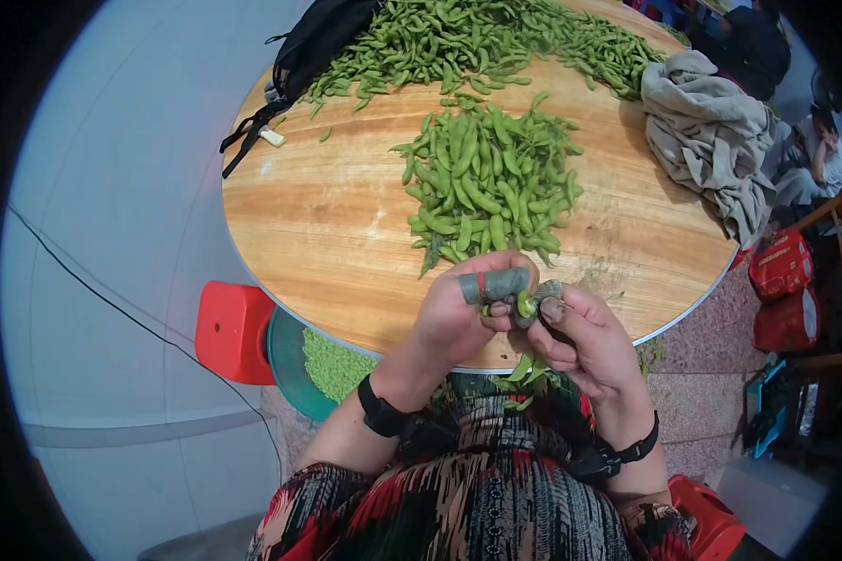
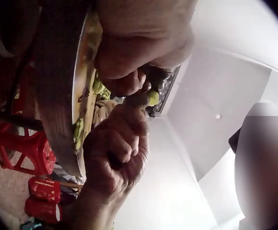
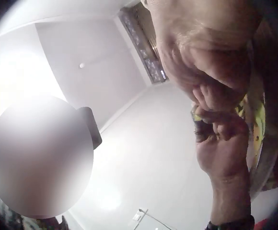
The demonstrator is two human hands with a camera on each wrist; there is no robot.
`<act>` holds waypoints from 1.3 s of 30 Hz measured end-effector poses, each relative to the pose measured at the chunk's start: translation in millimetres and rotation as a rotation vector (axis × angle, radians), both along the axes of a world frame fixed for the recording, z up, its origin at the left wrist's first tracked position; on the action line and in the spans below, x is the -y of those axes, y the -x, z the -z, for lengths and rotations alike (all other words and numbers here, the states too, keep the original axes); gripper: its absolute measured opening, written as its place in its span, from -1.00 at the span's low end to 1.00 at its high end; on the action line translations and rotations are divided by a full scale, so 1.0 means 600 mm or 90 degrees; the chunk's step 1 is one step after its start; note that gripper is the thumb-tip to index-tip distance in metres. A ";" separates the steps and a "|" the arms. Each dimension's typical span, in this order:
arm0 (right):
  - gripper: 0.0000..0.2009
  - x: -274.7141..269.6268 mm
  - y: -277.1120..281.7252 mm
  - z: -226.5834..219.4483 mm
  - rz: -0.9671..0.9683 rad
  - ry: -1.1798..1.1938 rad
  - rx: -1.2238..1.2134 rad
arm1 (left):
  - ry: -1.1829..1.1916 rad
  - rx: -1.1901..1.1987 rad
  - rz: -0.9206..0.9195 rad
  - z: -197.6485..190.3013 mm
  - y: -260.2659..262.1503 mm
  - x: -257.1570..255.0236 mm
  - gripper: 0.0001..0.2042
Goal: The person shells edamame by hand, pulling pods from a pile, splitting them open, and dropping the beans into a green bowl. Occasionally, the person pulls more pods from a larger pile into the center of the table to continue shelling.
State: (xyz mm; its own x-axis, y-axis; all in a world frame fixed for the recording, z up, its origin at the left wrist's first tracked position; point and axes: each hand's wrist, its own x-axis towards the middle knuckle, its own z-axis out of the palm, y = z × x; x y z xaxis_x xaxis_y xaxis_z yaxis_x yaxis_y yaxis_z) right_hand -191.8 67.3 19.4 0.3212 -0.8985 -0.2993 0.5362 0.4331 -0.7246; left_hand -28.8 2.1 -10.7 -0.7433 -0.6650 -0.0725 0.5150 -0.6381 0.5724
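Note:
Over the table's near edge, both hands meet at a green edamame pod (image 1: pixel 526 304). My left hand (image 1: pixel 454 313) pinches it from one side; a grey-green sleeve (image 1: pixel 496 284) with a red band wraps one of its digits. From the other side my right hand (image 1: pixel 585 337) grips the pod with bent fingers, and a grey cover (image 1: pixel 548 289) shows at its fingertips. In the left wrist view a bit of the pod (image 2: pixel 153 98) sticks out between the hands. Just beyond them lies a pile of edamame pods (image 1: pixel 491 178). Several pods (image 1: pixel 530 371) hang below, near the lap.
A larger heap of pods (image 1: pixel 468 42) covers the far side of the round wooden table (image 1: pixel 318 224). A black bag (image 1: pixel 323 42) lies at the far left, a grey cloth (image 1: pixel 706 131) at the right. Below left, a green basin (image 1: pixel 295 383) of shelled beans stands beside a red stool (image 1: pixel 232 332).

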 end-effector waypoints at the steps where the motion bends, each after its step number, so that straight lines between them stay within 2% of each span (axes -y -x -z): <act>1: -0.86 0.000 0.003 -0.002 -0.021 -0.026 0.052 | 0.000 -0.002 0.000 -0.003 0.000 -0.002 -0.82; 2: -0.86 0.000 0.003 0.002 -0.021 -0.026 0.050 | 0.001 0.017 -0.013 -0.010 0.003 -0.006 -0.83; 4: -0.90 -0.001 0.002 0.017 0.030 0.056 -0.165 | 0.000 0.033 -0.024 -0.011 0.013 -0.012 -0.85; 5: -0.90 -0.002 0.000 0.024 0.030 0.056 -0.168 | 0.250 0.189 -0.124 -0.007 0.023 -0.015 -0.89; 6: -0.90 -0.004 -0.001 0.030 0.066 0.156 -0.287 | 0.500 0.343 -0.224 -0.010 0.029 -0.018 -0.90; 7: -0.91 -0.004 -0.001 0.033 0.101 0.258 -0.405 | 0.366 0.320 -0.163 -0.030 0.024 -0.024 -0.85; 8: -0.91 -0.004 0.003 0.028 0.100 0.259 -0.407 | 0.366 0.318 -0.164 -0.031 0.023 -0.025 -0.85; 10: -0.89 -0.003 0.015 0.013 0.073 0.050 -0.080 | 0.292 0.340 -0.168 -0.033 0.019 -0.026 -0.81; 11: -0.86 -0.004 0.017 0.010 0.054 0.051 -0.030 | 0.292 0.339 -0.169 -0.032 0.017 -0.026 -0.81; 12: -0.86 -0.004 0.019 0.010 0.055 0.052 -0.031 | 0.295 0.332 -0.154 -0.029 0.014 -0.025 -0.76; 14: -0.84 -0.004 0.022 0.010 0.045 0.109 -0.310 | 0.298 0.324 -0.139 -0.018 0.014 -0.019 -0.71; 15: -0.84 0.000 0.018 0.008 0.045 0.109 -0.311 | 0.526 0.380 -0.233 -0.011 0.020 -0.013 -0.69; 16: -0.83 0.005 0.012 0.004 0.161 0.213 -0.424 | 0.755 0.431 -0.328 -0.008 0.024 -0.013 -0.68; 17: -0.80 0.008 0.008 0.000 0.279 0.319 -0.534 | 0.754 0.430 -0.329 -0.007 0.029 -0.021 -0.68; 19: -0.78 0.003 0.010 -0.004 0.254 0.304 -0.507 | 0.724 0.530 -0.315 -0.027 0.037 -0.043 -0.66; 20: -0.76 -0.001 0.011 -0.004 0.230 0.287 -0.478 | 0.724 0.529 -0.316 -0.034 0.036 -0.045 -0.66; 21: -0.79 -0.003 0.013 0.005 0.237 0.315 -0.548 | 0.747 0.527 -0.298 -0.039 0.034 -0.047 -0.65; 22: -0.79 -0.004 0.011 0.011 0.237 0.314 -0.548 | 0.769 0.526 -0.281 -0.041 0.033 -0.048 -0.63; 23: -0.80 -0.004 0.008 0.015 0.270 0.276 -0.471 | 0.768 0.526 -0.281 -0.038 0.033 -0.047 -0.63; 24: -0.81 -0.004 0.007 0.018 0.302 0.237 -0.394 | 0.849 0.482 -0.290 -0.031 0.033 -0.046 -0.59; 25: -0.81 -0.005 0.011 0.020 0.301 0.238 -0.393 | 0.929 0.435 -0.299 -0.028 0.033 -0.045 -0.55; 27: -0.84 -0.007 0.025 0.022 0.187 0.039 0.095 | 0.926 0.428 -0.291 -0.031 0.027 -0.047 -0.58; 29: -0.83 -0.006 0.022 0.012 0.194 0.039 0.070 | 0.922 0.418 -0.282 -0.028 0.027 -0.044 -0.62; 30: -0.83 -0.006 0.020 0.002 0.199 0.036 0.045 | 0.841 0.453 -0.370 -0.020 0.026 -0.040 -0.68; 31: -0.85 -0.008 0.042 -0.009 0.097 0.108 -0.042 | 0.756 0.487 -0.455 -0.017 0.025 -0.036 -0.74; 32: -0.87 -0.006 0.054 -0.023 -0.044 0.293 -0.345 | 0.550 0.385 -0.472 -0.021 0.025 -0.034 -0.80; 33: -0.87 0.004 0.057 -0.029 -0.103 0.339 -0.430 | 0.346 0.280 -0.479 -0.027 0.025 -0.031 -0.87; 34: -0.87 0.014 0.060 -0.032 -0.163 0.385 -0.515 | 0.347 0.280 -0.479 -0.027 0.023 -0.026 -0.87; 35: -0.87 0.027 0.056 -0.026 -0.161 0.384 -0.515 | 0.262 0.208 -0.449 -0.026 0.022 -0.020 -0.88; 36: -0.85 0.041 0.043 -0.012 0.002 0.444 -0.728 | 0.177 0.138 -0.417 -0.023 0.022 -0.018 -0.89; 37: -0.83 0.054 0.033 0.000 0.178 0.495 -0.934 | 0.178 0.138 -0.416 -0.020 0.022 -0.017 -0.89; 39: -0.82 0.073 0.025 0.016 0.162 0.495 -0.984 | 0.210 0.159 -0.395 -0.015 0.023 -0.018 -0.87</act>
